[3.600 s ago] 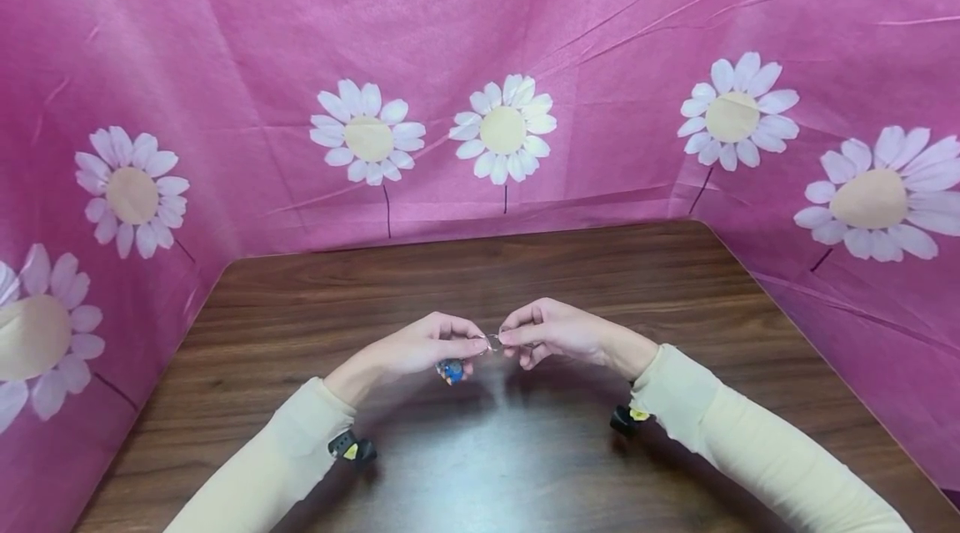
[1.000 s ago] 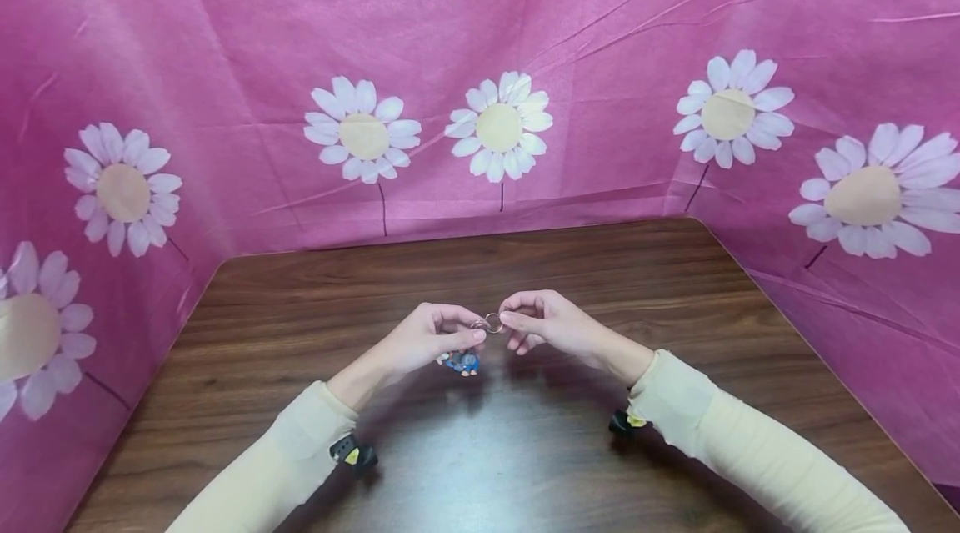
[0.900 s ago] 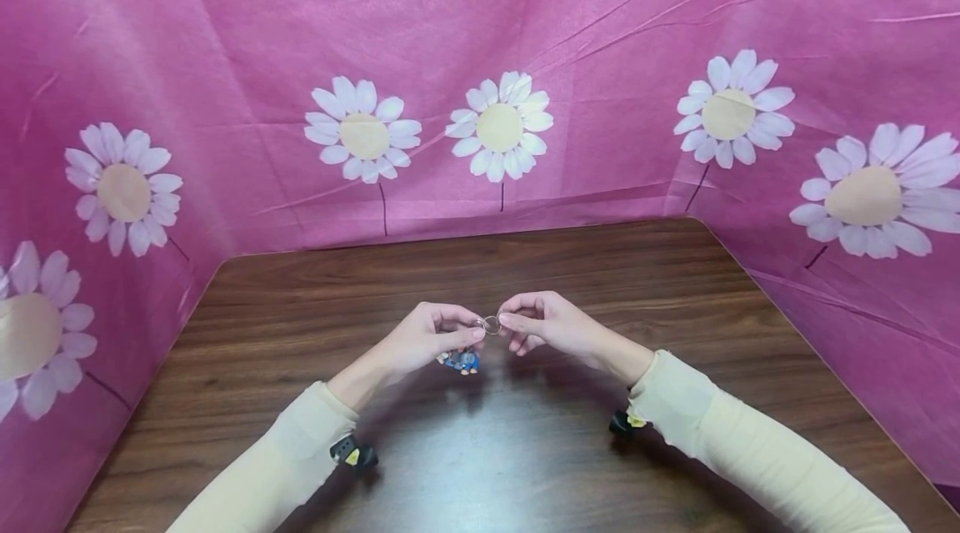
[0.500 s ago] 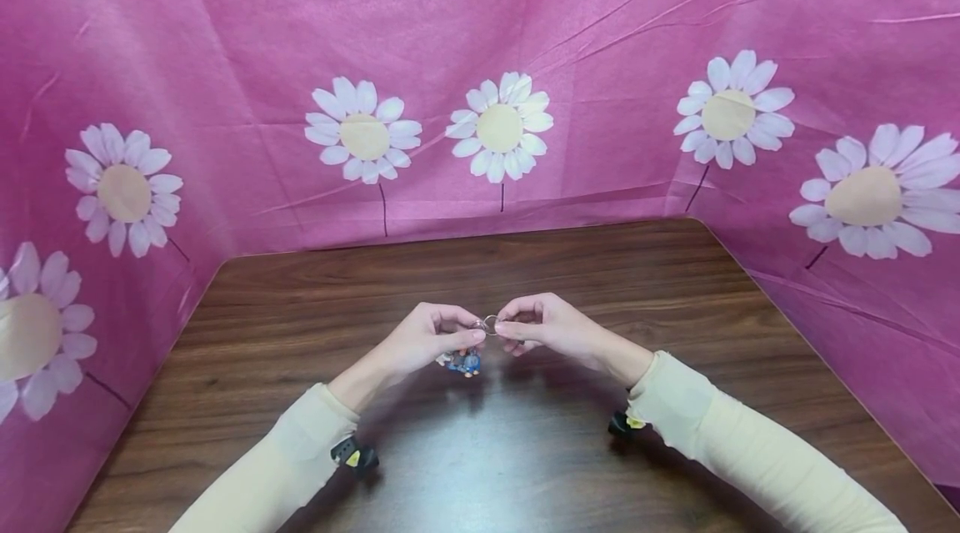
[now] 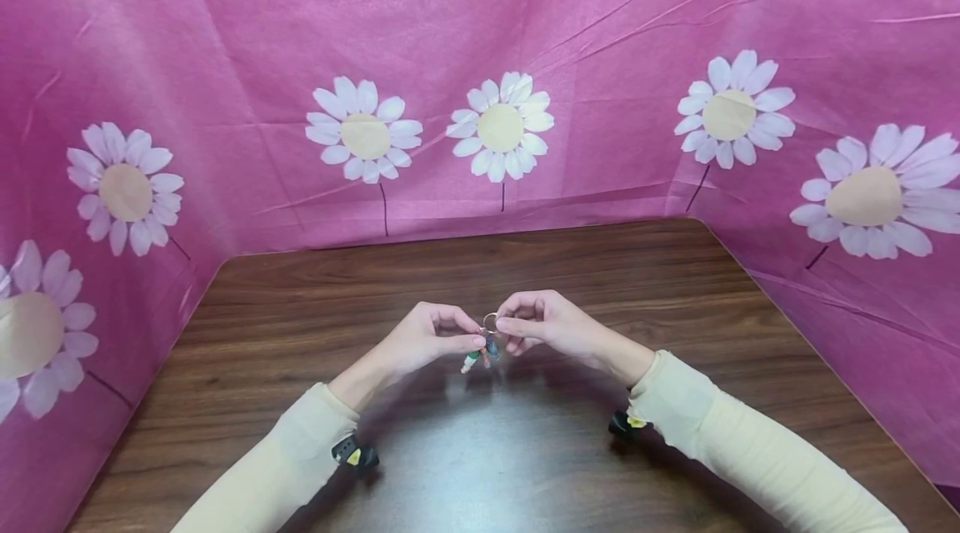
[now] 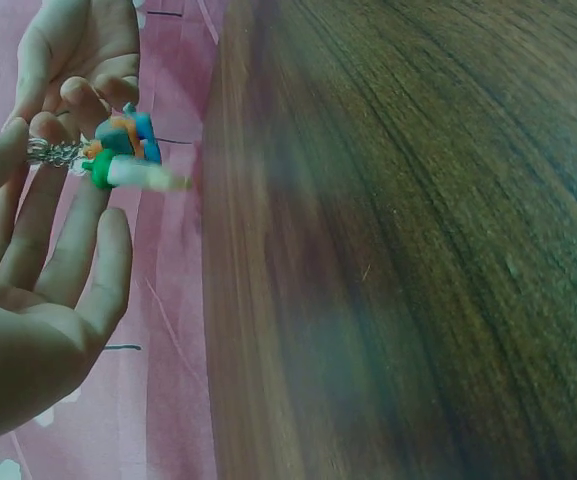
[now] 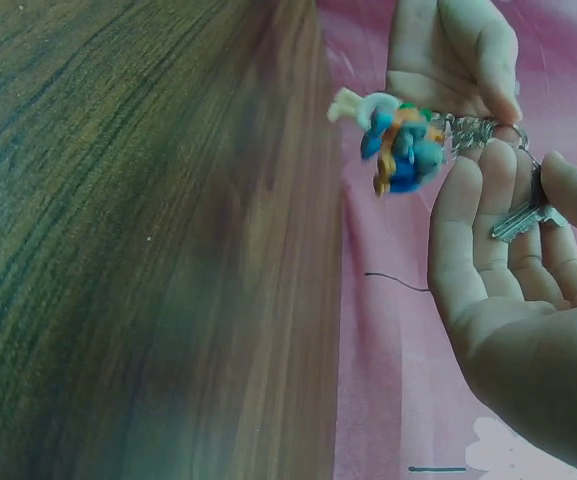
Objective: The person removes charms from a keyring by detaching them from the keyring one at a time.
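My left hand [image 5: 431,334] pinches the silver key ring [image 7: 524,142] between thumb and fingers. Short chains [image 7: 468,130] run from that ring to small figure charms [image 7: 405,150], coloured blue, orange, green and white. These dangle just below the left fingertips, over the table. Opposite, my right hand [image 5: 546,323] pinches a silver key [image 7: 524,218] at the ring's other side; its toothed blade shows in the right wrist view, while the thumb covers part of its head. Both hands are raised above the tabletop, fingertips close together.
A brown wood-grain table [image 5: 480,466] lies beneath the hands. Pink cloth [image 5: 600,32] with large white daisies stands round its back and sides. Dark wrist-worn devices [image 5: 356,455] hang under both sleeves.
The charms have swung from under the left palm rightward to below the fingertips, with the green and white one now showing. Both hands have stayed nearly in place, shifting slightly around the ring.
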A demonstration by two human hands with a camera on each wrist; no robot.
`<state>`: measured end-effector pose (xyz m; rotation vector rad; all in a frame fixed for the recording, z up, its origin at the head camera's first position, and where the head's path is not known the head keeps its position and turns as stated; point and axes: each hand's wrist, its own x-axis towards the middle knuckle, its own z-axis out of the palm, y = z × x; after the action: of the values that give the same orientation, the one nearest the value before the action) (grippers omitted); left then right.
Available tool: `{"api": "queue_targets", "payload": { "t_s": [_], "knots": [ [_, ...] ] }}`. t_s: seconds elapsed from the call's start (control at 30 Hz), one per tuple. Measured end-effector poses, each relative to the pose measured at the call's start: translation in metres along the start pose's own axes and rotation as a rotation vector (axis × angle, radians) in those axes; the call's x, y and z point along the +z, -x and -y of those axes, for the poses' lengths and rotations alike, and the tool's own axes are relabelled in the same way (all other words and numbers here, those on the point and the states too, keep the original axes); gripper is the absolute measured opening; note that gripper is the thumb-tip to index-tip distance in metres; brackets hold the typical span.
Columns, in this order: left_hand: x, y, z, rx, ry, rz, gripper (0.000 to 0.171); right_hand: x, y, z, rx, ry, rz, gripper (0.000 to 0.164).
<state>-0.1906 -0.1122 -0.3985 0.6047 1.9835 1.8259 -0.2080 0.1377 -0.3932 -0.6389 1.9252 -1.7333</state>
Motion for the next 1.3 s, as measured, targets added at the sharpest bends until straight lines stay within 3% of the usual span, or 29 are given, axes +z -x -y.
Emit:
{"api": "queue_targets", "payload": {
  "t_s": [0.13,0.3,0.6,0.77,1.0,1.3],
  "knots": [
    [0.0002,0.0000,0.0003,-0.004,0.006,-0.020,0.017,0.0002,-0.0002,0.0022,-0.009,0.010,-0.001,0.023],
    [-0.0007,0.0002,0.0010,0.006,0.006,0.012,0.015,-0.0002,0.0002,0.0039,-0.012,0.014,-0.001,0.024],
    [-0.0011,-0.0029,0.0066,-0.016,-0.050,0.047,0.030,-0.0002,-0.0005,0.0017,-0.017,-0.012,0.021,0.023],
    [0.0017,-0.0035,0.0072,-0.005,-0.059,0.078,0.026,0.0003,0.0001,0.0016,-0.002,-0.024,0.020,0.023],
    [0.0031,-0.0037,0.0063,0.005,-0.073,0.061,0.021,0.0003,0.0015,0.0021,0.002,-0.026,0.028,0.034],
    [0.0034,-0.0020,0.0024,0.001,-0.010,0.083,0.013,-0.0004,0.0023,0.0019,0.000,-0.030,0.039,0.033]
  ]
}}
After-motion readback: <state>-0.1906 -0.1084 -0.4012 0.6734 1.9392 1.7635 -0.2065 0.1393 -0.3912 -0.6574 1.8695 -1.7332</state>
